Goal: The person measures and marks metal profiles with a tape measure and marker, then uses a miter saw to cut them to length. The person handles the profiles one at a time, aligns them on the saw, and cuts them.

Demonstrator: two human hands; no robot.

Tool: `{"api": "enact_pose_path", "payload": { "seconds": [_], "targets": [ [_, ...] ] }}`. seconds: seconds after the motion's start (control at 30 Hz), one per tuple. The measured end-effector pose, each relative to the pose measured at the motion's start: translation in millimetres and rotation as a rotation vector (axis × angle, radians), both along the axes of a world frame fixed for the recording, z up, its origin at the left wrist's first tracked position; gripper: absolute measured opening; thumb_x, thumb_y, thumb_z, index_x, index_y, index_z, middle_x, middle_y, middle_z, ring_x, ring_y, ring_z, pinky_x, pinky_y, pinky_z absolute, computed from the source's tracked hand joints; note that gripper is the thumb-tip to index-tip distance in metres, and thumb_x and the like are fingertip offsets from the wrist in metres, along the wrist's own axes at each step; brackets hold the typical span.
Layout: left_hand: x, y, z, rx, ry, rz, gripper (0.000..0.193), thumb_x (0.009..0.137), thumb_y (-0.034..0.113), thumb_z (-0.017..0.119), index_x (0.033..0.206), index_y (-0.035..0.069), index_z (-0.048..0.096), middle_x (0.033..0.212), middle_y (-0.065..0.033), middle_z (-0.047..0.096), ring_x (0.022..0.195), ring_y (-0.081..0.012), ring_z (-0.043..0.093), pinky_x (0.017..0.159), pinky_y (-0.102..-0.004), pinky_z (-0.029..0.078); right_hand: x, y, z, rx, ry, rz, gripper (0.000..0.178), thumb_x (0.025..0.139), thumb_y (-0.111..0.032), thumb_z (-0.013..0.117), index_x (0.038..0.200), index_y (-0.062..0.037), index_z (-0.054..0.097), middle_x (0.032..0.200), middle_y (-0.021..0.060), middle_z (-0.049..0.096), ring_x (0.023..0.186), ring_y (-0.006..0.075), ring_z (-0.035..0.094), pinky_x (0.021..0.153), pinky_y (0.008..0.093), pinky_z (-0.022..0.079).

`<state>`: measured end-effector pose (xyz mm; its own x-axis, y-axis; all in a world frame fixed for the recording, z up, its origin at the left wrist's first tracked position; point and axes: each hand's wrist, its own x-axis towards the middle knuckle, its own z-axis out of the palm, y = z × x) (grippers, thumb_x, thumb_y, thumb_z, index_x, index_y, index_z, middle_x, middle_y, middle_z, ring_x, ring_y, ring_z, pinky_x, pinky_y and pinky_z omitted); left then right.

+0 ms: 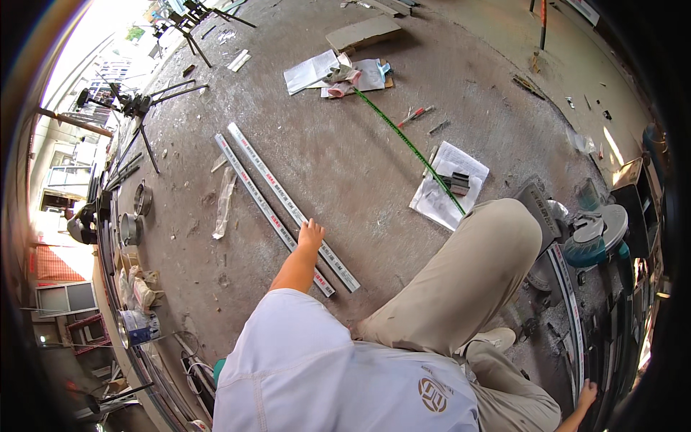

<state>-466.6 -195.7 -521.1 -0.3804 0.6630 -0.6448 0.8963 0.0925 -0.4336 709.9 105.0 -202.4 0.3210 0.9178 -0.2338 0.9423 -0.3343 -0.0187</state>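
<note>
Aluminium profile strips (288, 205) lie paired on the concrete floor (345, 165); my left hand (311, 234) rests on the nearer one, fingers spread flat, not gripping; right hand (586, 394) grip unclear; I judge pressing square avoids skewing.

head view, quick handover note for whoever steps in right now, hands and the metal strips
Left hand: reaching down, fingers on or just above the two long grey metal strips lying side by side on the concrete floor; grip cannot be told.
Right hand: low at the right, at the end of a third long grey strip beside the teal circular saw.
Done: two strips laid parallel.
Left: neither strip is lifted.
</note>
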Motion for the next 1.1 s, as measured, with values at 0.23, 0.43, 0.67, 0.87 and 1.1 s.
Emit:
{"api": "enact_pose_path", "payload": {
  "seconds": [0.23,0.43,0.67,0.87,1.1],
  "targets": [
    [-34,-15,35,-0.159,0.091,0.308,0.083,0.102,0.045,0.059,0.169,0.017,0.02,0.174,-0.0126,0.024,0.161,-0.0331,0.023,0.127,-0.0514,0.018,-42,-42,-63,-0.219,0.441,-0.443,0.035,0.102,-0.029,0.066,0.113,0.0037,0.069,0.082,-0.0011,0.056,0.075,0.0126,0.05,0.064,0.0323,0.04],
    [-18,-2,44,-0.087,0.019,0.347,0.074,0.101,0.039,0.057,0.166,0.016,0.031,0.171,-0.0164,0.031,0.161,-0.0347,0.022,0.129,-0.0541,0.015,6,5,-70,-0.025,0.477,-0.031,0.026,0.102,-0.033,0.067,0.108,-0.008,0.071,0.074,-0.0061,0.05,0.058,0.0045,0.039,0.051,0.0241,0.03],
    [83,145,141,0.6,-0.653,0.539,0.075,0.102,0.057,0.056,0.155,0.004,0.047,0.16,-0.0263,0.043,0.154,-0.0433,0.031,0.128,-0.0553,0.021,-21,53,-93,-0.002,0.295,0.229,0.048,0.103,-0.018,0.066,0.142,0.009,0.055,0.144,0.0209,0.06,0.135,0.0286,0.056,0.116,0.0388,0.043],
    [207,227,358,1.038,-1.723,0.497,0.06,0.115,0.039,0.029,0.159,-0.001,0.037,0.162,-0.0168,0.044,0.152,-0.0274,0.039,0.126,-0.0434,0.026,-117,79,-111,-0.024,0.224,0.102,0.068,0.091,-0.039,0.077,0.144,0.0003,0.059,0.147,0.0215,0.061,0.138,0.0337,0.057,0.116,0.0411,0.043],
    [276,280,403,0.936,-1.118,-0.354,0.061,0.104,0.04,0.057,0.146,-0.004,0.051,0.154,-0.0256,0.048,0.141,-0.0381,0.048,0.121,-0.0485,0.033,-135,84,-178,-0.088,0.102,0.154,0.067,0.089,-0.027,0.077,0.149,-0.0071,0.053,0.151,0.0186,0.053,0.141,0.0396,0.05,0.117,0.0442,0.041]
  ]
}}
